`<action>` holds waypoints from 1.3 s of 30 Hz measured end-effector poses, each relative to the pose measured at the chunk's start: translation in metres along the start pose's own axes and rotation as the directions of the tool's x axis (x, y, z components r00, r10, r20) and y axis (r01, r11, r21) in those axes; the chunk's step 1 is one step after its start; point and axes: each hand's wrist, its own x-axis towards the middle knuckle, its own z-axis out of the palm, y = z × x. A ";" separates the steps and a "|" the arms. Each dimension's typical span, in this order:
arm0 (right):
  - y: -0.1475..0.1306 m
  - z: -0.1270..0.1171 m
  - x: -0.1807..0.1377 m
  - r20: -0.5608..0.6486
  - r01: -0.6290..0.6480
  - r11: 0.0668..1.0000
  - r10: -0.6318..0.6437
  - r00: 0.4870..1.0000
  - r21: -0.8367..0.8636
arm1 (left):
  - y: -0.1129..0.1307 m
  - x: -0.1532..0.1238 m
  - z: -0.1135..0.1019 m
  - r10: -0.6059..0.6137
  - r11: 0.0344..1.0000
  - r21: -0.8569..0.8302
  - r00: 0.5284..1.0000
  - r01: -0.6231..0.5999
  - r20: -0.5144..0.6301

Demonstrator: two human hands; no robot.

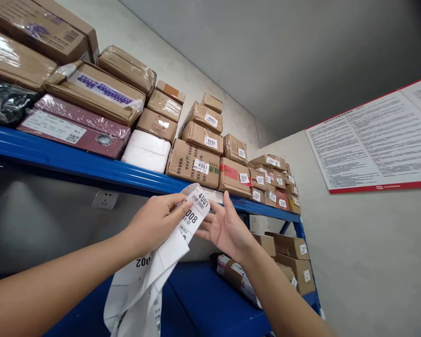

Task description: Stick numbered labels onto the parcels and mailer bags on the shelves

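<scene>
My left hand (156, 221) pinches a long white strip of number labels (171, 255) near its top, thumb over the printed side. The label on the strip's top end reads 4007, with another ending in 008 below it. From there the strip hangs down in loose folds. My right hand (228, 229) is open at the strip's right edge, thumb up and fingers spread; whether its fingertips touch the paper I cannot tell. Just beyond both hands, a carton labelled 4001 (192, 164) sits on the blue shelf, with cartons 4002 (201, 136) and 4003 (199, 115) stacked above it.
The blue shelf edge (73, 157) runs across behind my hands. A maroon box (80, 124) and a white parcel (146, 150) stand at left. More labelled cartons (233, 177) continue rightward. Below, wrapped parcels (236, 276) lie on a lower blue shelf. A notice board (375, 140) hangs at right.
</scene>
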 end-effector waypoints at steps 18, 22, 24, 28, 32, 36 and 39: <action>-0.006 -0.028 0.012 -0.338 0.530 0.840 -0.536 0.773 -0.121 | -0.031 0.002 -0.003 -0.149 0.987 0.064 0.988 0.147 0.030; 0.007 -0.032 0.002 -0.130 0.464 0.828 -0.522 0.843 -0.314 | -0.027 0.004 -0.005 -0.179 0.975 -0.135 0.984 0.176 -0.013; 0.018 -0.028 -0.004 -0.004 0.453 0.823 -0.484 0.875 -0.341 | -0.018 0.004 -0.003 -0.163 0.964 -0.213 0.987 0.161 0.009; 0.034 -0.017 -0.010 0.100 0.511 0.803 -0.506 0.856 -0.306 | -0.006 0.005 0.008 -0.119 0.933 -0.319 0.979 0.167 0.165; 0.032 -0.016 -0.005 -0.010 0.506 0.797 -0.539 0.842 -0.331 | -0.009 0.010 0.013 0.008 0.932 -0.360 0.989 0.046 0.147; 0.024 -0.024 0.004 -0.046 0.480 0.736 -0.566 0.823 -0.477 | -0.010 0.013 0.008 0.118 0.985 -0.131 0.991 -0.109 0.058; 0.019 -0.027 0.014 -0.002 0.494 0.640 -0.613 0.790 -0.589 | -0.008 0.019 0.005 0.097 0.995 -0.030 0.993 -0.099 -0.060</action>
